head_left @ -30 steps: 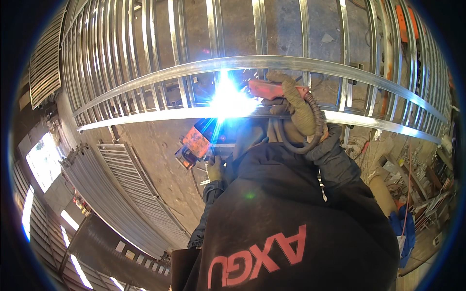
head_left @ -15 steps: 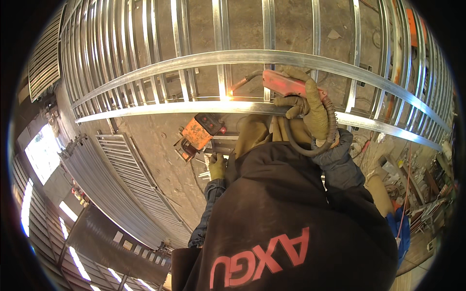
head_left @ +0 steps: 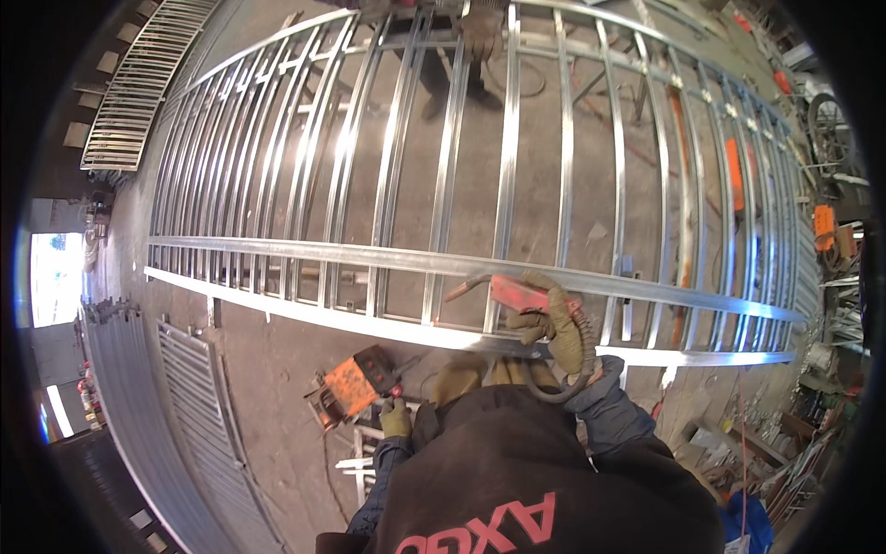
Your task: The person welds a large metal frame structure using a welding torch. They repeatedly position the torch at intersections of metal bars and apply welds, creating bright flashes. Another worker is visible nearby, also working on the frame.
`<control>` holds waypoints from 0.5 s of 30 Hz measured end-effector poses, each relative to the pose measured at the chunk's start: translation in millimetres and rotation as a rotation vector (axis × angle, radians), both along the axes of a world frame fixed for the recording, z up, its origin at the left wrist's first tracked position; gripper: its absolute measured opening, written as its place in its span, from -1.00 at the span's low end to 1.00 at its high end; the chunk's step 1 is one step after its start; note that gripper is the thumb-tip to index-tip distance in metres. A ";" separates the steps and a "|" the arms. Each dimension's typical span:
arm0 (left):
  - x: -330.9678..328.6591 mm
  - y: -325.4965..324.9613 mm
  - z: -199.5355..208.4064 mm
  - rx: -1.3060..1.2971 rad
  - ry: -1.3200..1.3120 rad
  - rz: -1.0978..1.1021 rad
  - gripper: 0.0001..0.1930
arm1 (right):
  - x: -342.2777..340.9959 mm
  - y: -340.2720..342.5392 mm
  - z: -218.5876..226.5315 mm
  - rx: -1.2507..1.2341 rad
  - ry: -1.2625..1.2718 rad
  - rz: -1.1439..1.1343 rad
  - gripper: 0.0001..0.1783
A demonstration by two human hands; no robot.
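Observation:
My right hand [head_left: 565, 334], in a worn olive glove, is closed around the handle of a red welding torch [head_left: 521, 294]. The torch's curved neck points left over the near rails of a shiny metal frame [head_left: 397, 258], and its coiled cable sleeve loops down beside my wrist. No arc shows at the tip. My left hand [head_left: 395, 420], gloved too, hangs low by my left leg, close to an orange and black welding machine [head_left: 351, 386] on the floor. Its fingers are too small and partly hidden to read.
Across the frame stands another person [head_left: 480, 46], a gloved hand near the far rail. Stacked metal panels [head_left: 198, 388] lie on the left. Scrap metal pieces [head_left: 761, 452] are piled at the lower right, and an orange machine [head_left: 824, 226] sits at the far right.
The bright glow at the torch tip has gone out. My view has tilted up, bringing the far rail and the other person into sight. The torch stays in my right hand.

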State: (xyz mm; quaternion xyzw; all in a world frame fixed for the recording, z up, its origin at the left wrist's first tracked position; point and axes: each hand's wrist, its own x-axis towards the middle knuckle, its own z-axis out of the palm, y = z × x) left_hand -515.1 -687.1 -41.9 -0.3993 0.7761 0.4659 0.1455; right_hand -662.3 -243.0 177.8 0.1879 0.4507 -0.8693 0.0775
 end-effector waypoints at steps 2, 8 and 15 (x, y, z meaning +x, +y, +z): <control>-10.8 7.4 -5.4 0.050 0.106 0.048 -0.68 | -5.3 2.8 11.3 0.036 0.024 0.002 -0.22; -25.1 12.6 -21.5 0.143 0.059 0.168 -0.74 | -10.2 -3.9 15.4 0.081 0.026 0.063 -0.20; -9.6 -13.5 -70.1 0.118 0.125 0.208 -0.80 | -15.0 -12.9 25.0 0.243 0.094 0.226 -0.23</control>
